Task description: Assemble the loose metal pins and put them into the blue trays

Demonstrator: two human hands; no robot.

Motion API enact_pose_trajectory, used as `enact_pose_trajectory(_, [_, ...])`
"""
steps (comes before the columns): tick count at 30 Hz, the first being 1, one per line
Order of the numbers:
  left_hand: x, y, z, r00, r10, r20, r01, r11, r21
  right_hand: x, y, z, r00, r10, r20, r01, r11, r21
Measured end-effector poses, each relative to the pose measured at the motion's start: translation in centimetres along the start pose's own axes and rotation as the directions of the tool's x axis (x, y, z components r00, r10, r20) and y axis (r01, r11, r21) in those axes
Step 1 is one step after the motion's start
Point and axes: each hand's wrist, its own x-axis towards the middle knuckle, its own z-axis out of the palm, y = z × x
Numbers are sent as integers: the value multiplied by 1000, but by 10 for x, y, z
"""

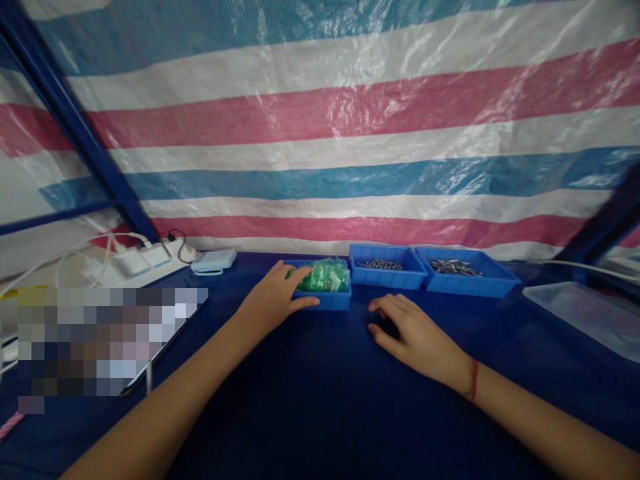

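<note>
My left hand [273,293] is at the left end of a small blue bin [334,303], its thumb along the front side and its fingers over the top and far side. It seems to grip the bin, though the fingers partly hide the contact. Green plastic packets [325,277] fill this bin; their contents cannot be made out. To the right, my right hand [407,330] is held over the dark blue table with fingers bent and a gap between thumb and forefinger. Nothing shows in it. A red string circles its wrist.
Two more blue bins hold small metal pieces: the middle bin [387,275] and the right bin [473,283]. A clear plastic lid or tray [585,313] lies far right. At left are a power strip [145,260], a light-blue device [214,261] and a blurred-out screen [115,340].
</note>
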Motion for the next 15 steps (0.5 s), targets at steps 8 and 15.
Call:
enact_pose_trajectory(8, [-7,22,-19,992,50,116,-67,986,151,-3,4,2,999,36,-30,-34,998,53])
enact_pose_trajectory(15, [-13,46,-35,956,175,235,-201,975,91,-2,9,6,1000,-10,7,8,977,212])
